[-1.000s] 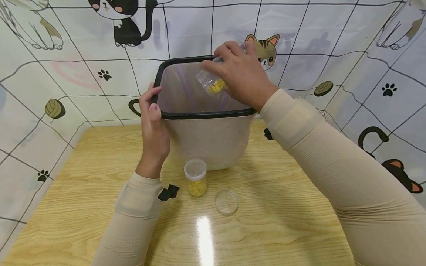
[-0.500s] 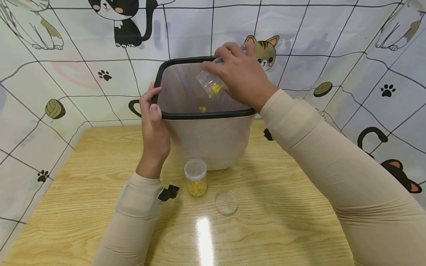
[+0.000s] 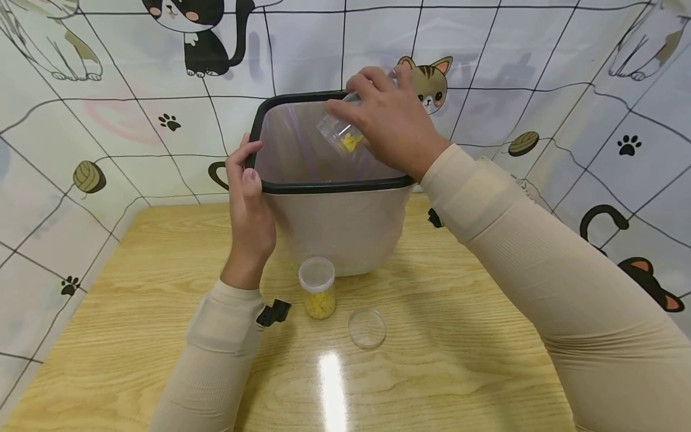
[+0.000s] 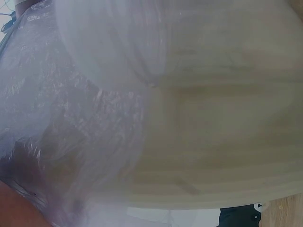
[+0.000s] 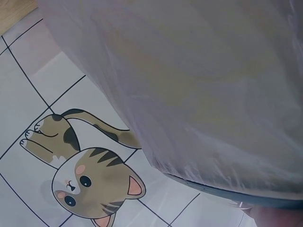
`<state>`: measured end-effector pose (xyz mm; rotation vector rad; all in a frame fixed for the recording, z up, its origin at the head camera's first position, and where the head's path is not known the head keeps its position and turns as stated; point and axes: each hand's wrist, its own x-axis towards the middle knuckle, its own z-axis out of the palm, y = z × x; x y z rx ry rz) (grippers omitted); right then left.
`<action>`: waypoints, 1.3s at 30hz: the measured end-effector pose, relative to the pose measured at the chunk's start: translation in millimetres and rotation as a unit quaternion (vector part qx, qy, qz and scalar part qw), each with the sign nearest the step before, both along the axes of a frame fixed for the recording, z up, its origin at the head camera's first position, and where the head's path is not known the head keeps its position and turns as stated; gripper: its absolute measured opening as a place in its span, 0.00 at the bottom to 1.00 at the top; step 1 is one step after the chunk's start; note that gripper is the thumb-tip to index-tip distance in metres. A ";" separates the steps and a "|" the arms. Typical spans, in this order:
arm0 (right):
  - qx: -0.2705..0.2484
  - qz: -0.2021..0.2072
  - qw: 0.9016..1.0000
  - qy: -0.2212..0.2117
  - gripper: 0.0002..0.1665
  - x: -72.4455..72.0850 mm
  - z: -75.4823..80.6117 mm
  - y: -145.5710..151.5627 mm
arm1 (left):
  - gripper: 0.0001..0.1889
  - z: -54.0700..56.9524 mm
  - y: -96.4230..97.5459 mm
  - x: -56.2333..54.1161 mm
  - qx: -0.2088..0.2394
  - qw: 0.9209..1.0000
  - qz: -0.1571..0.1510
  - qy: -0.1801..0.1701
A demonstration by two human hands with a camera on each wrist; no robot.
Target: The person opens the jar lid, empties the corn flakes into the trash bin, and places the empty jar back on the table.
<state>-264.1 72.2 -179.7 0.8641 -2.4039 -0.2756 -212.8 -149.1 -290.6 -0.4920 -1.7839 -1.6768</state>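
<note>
In the head view my right hand grips a small clear plastic jar, tipped mouth-down over the opening of a translucent trash bin. A few yellow pieces sit near the jar's mouth; the fingers cover its base. My left hand holds the bin's black rim at its left corner, thumb on the near side. A thin plastic bag lines the bin. The left wrist view is filled by the bin's wall and liner; the right wrist view shows mostly the bin's outside.
A second clear jar, part filled with yellow pieces, stands upright in front of the bin. A round clear lid lies to its right on the wooden table. A cat-patterned sheet rises behind and at both sides.
Yellow pieces dropped from the tilted jar into the bin about half a second ago; fewer show in the jar now. Both hands have stayed almost still.
</note>
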 end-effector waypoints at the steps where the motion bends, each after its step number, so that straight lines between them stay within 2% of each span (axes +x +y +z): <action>1: 0.000 0.000 1.000 0.001 0.33 0.0 0.0 0.2 | 0.33 -0.1 0.2 -0.1 0.001 1.000 -0.001 0.000; 39: 0.010 0.005 1.000 0.021 0.29 0.7 0.4 0.4 | 0.34 1.1 1.5 -0.1 0.010 1.000 -0.010 0.004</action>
